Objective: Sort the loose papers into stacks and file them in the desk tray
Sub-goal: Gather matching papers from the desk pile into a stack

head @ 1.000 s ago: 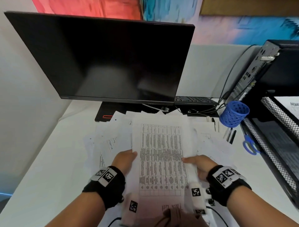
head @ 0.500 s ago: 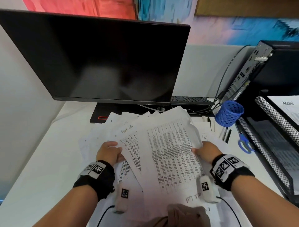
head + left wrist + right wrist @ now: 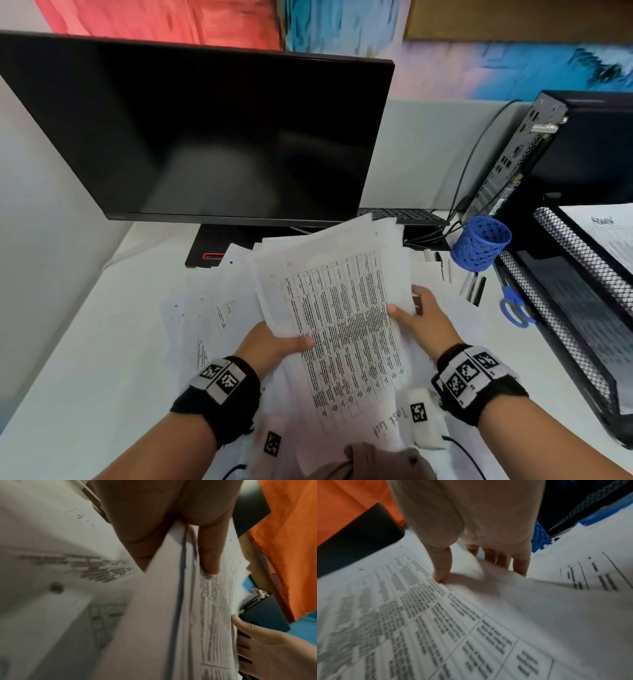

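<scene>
since half a second ago the sheaf of papers (image 3: pixel 337 318) has tilted the other way, its top edge now leaning toward the right rear of the table (image 3: pixel 85 359), and the left hand (image 3: pixel 274 344) has slid inward under it. both hands hold this sheaf above the middle of the table, near its front edge. the left hand's grip is closed on the sheaf: thumb laid across the printed top sheet, fingers hidden beneath; the left wrist view shows the thumb (image 3: pixel 208 555) pressed onto the sheet edges. the right hand (image 3: pixel 424 320) pinches the sheaf's right edge, thumb tip on the printed grid, fingers behind; the right wrist view shows the thumb (image 3: pixel 441 566) on top and the fingers (image 3: pixel 519 561) under a curling sheet. the top sheet carries a dense table of text, and a sheet below it reads "task list" by hand. more loose papers (image 3: pixel 212 308) lie spread flat on the table under and left of the sheaf. the black mesh desk tray (image 3: pixel 579 253) stands at the table's right edge, with 1 written sheet on its upper tier. a blue pen cup (image 3: pixel 481 243) stands just left of the tray, blue-handled scissors (image 3: pixel 513 306) lie in front of it, and a dark monitor (image 3: pixel 205 137) fills the rear of the table.
</scene>
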Available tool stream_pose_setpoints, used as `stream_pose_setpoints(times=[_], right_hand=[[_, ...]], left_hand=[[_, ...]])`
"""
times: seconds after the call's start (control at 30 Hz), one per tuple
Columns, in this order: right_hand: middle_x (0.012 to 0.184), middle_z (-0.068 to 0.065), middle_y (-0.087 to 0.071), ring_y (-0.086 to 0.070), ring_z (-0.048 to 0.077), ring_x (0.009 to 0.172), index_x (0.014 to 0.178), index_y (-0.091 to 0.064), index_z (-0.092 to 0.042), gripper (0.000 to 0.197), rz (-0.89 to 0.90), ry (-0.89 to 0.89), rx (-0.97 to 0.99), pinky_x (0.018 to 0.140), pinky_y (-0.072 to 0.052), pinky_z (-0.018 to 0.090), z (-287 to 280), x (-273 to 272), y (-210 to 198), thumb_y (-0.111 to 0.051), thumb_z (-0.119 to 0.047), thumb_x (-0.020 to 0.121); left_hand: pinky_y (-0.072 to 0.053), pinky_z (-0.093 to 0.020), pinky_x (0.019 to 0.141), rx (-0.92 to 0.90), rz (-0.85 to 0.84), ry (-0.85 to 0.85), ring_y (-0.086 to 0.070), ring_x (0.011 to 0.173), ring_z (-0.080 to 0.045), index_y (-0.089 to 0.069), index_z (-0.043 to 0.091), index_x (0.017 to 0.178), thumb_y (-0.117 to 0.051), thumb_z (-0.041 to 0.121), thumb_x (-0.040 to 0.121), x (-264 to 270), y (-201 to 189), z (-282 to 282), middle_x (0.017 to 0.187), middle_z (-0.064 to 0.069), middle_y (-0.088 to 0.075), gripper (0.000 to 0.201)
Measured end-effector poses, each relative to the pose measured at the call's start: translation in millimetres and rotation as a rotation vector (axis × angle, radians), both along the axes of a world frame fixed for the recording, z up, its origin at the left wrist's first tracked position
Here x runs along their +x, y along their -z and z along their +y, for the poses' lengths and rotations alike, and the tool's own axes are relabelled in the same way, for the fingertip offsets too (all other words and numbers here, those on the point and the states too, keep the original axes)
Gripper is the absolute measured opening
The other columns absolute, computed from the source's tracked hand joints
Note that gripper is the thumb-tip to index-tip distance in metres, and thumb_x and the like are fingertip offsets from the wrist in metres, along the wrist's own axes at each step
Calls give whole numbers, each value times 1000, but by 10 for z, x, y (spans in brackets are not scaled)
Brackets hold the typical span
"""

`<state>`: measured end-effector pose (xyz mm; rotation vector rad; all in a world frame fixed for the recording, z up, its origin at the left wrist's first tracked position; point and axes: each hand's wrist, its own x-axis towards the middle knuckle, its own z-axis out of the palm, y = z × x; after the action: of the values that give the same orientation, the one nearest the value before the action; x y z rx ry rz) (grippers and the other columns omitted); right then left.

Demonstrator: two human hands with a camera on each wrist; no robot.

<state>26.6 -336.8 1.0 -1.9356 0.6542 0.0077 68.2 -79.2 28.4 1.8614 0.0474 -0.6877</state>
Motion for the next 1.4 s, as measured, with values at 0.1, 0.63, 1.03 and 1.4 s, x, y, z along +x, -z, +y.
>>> stream_pose_setpoints(times=[0.1, 0.63, 1.03, 1.4], right_hand=[[135, -10, -41, -39, 8, 127, 142, -32, -31, 81, -56, 20, 197, 111, -30, 36, -157, 10, -91, -73, -47, 74], [101, -29, -61, -55, -23, 91, 117, -56, -24, 29, -655, -40, 109, 74, -38, -5, 360, -82, -1155, -58, -23, 88], [101, 0, -70, -65, 11, 94, 103, -67, -10, 31, -845, 102, 195, 79, -51, 20, 233, -71, -1500, -65, -29, 79], [118, -25, -48, -48, -5, 105, 122, -44, -37, 41, -975, 77, -225, 97, -42, 22, 297, -58, -1546, -57, -12, 93]], left_hand=[[-49, -34, 95, -80, -8, 104, -67, 94, -3, -66, 33, 104, -84, 20, 69, 73, -99, 79, 93, 17, -73, 42], [-48, -4, 67, -396, -582, -165, -66, 87, 8, -66, 34, 93, -76, 15, 76, 58, -830, -186, 89, 26, -71, 27], [-50, -41, 94, -309, -416, -38, -67, 102, -10, -66, 23, 112, -86, 37, 61, 217, -723, -94, 106, 8, -72, 57], [-51, -27, 81, -455, -353, -169, -69, 94, -7, -69, 28, 97, -77, 28, 63, 137, -583, -193, 98, 8, -74, 35]])
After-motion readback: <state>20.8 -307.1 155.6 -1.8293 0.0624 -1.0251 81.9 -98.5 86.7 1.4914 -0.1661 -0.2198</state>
